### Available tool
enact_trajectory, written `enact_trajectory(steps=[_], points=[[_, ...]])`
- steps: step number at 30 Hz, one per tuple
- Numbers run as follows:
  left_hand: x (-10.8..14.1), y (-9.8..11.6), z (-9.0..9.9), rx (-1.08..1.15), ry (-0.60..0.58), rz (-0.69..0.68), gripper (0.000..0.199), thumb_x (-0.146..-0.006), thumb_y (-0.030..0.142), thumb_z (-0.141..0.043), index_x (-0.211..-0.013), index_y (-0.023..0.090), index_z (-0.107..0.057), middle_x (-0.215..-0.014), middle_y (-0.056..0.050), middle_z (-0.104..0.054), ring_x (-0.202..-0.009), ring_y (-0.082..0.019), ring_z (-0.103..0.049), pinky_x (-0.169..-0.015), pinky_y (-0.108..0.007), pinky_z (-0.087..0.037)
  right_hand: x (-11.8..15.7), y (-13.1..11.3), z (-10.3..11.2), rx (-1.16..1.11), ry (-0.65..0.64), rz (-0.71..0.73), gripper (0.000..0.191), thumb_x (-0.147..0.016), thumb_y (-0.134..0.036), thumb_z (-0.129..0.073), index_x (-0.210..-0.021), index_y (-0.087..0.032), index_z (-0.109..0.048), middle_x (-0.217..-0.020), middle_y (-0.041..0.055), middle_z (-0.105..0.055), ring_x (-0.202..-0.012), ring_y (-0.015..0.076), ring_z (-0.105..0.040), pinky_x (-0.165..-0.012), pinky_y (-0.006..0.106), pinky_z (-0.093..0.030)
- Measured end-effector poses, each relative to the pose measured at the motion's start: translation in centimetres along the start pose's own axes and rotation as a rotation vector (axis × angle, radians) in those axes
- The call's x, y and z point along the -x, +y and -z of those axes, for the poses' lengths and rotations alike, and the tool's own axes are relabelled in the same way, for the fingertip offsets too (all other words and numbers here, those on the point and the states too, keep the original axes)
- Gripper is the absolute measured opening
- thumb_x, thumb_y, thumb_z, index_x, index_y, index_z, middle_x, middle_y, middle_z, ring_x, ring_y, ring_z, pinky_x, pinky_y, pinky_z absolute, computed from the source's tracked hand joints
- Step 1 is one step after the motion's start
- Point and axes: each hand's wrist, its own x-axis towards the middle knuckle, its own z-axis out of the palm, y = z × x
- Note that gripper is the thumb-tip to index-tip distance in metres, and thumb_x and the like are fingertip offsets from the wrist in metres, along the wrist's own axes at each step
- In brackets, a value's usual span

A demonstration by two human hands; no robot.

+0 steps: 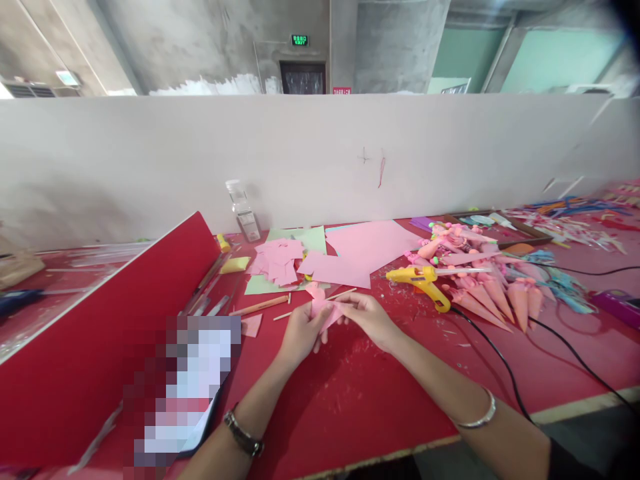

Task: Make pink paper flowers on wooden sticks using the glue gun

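Observation:
Near the middle of the red table, a small pink paper piece (pixel 316 291) is pinched between my two hands. My left hand (pixel 301 331) grips its lower left part, thumb on top. From the right, my right hand (pixel 367 318) closes its fingertips on the paper's right edge. A thin wooden stick (pixel 341 294) shows just behind the paper and fingers; whether a finger touches it cannot be told. Past my hands lies a pile of cut pink paper pieces (pixel 280 259). To the right rests a yellow glue gun (pixel 419 279).
Large pink sheets (pixel 370 245) lie against the white partition (pixel 300 153). Pink paper cones (pixel 483 290) are heaped at the right, near black cables. A phone (pixel 193 383) and a slanted red board (pixel 115 333) stand left. A clear bottle (pixel 245 217) is at the back.

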Motion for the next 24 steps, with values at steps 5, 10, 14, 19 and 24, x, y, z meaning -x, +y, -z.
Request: enact_trajectory(steps=[5, 10, 14, 19, 24], points=[[0.0, -0.1, 0.0, -0.021, -0.033, -0.016, 0.036, -0.078, 0.045, -0.040, -0.062, 0.014, -0.046, -0.035, 0.007, -0.047, -0.021, -0.004, -0.036, -0.025, -0.013, -0.020, -0.2, 0.7, 0.4, 0.113, -0.085, 0.010, 0.023, -0.080, -0.031, -0.045, -0.070, -0.014, -0.057, -0.055, -0.0012, -0.057, -0.048, 0.0080, -0.048, -0.050, 0.021, -0.037], [-0.1, -0.1, 0.0, 0.014, -0.070, -0.003, 0.037, -0.080, 0.045, -0.035, -0.062, 0.014, -0.044, -0.039, 0.004, -0.053, -0.026, -0.007, -0.047, -0.029, -0.013, -0.028, -0.3, 0.7, 0.5, 0.107, -0.051, -0.008, 0.027, -0.081, -0.035, -0.042, -0.066, -0.015, -0.051, -0.050, -0.0021, -0.055, -0.044, 0.0086, -0.049, -0.045, 0.020, -0.038], [-0.1, -0.2, 0.0, 0.033, -0.074, 0.009, 0.040, -0.081, 0.047, -0.032, -0.062, 0.014, -0.044, -0.037, 0.003, -0.051, -0.026, -0.007, -0.046, -0.029, -0.015, -0.031, -0.2, 0.2, 0.5, 0.123, -0.055, 0.001, 0.027, -0.081, -0.036, -0.041, -0.066, -0.016, -0.050, -0.048, -0.0030, -0.053, -0.043, 0.0089, -0.049, -0.044, 0.020, -0.039], [-0.1, -0.2, 0.0, 0.039, -0.081, -0.006, 0.039, -0.080, 0.048, -0.034, -0.063, 0.014, -0.046, -0.037, 0.003, -0.051, -0.027, -0.008, -0.047, -0.030, -0.015, -0.032, 0.0, -0.2, 0.3, 0.136, -0.042, 0.009, 0.021, -0.080, -0.032, -0.044, -0.068, -0.016, -0.051, -0.047, -0.0048, -0.049, -0.043, 0.0080, -0.047, -0.047, 0.020, -0.038], [0.1, 0.1, -0.2, 0.044, -0.091, -0.004, 0.040, -0.079, 0.047, -0.035, -0.062, 0.014, -0.047, -0.036, 0.003, -0.051, -0.028, -0.009, -0.047, -0.032, -0.016, -0.034, 0.1, -0.1, 0.2, 0.155, -0.052, 0.006, 0.018, -0.079, -0.029, -0.045, -0.067, -0.016, -0.051, -0.047, -0.0051, -0.049, -0.043, 0.0076, -0.047, -0.047, 0.019, -0.036]])
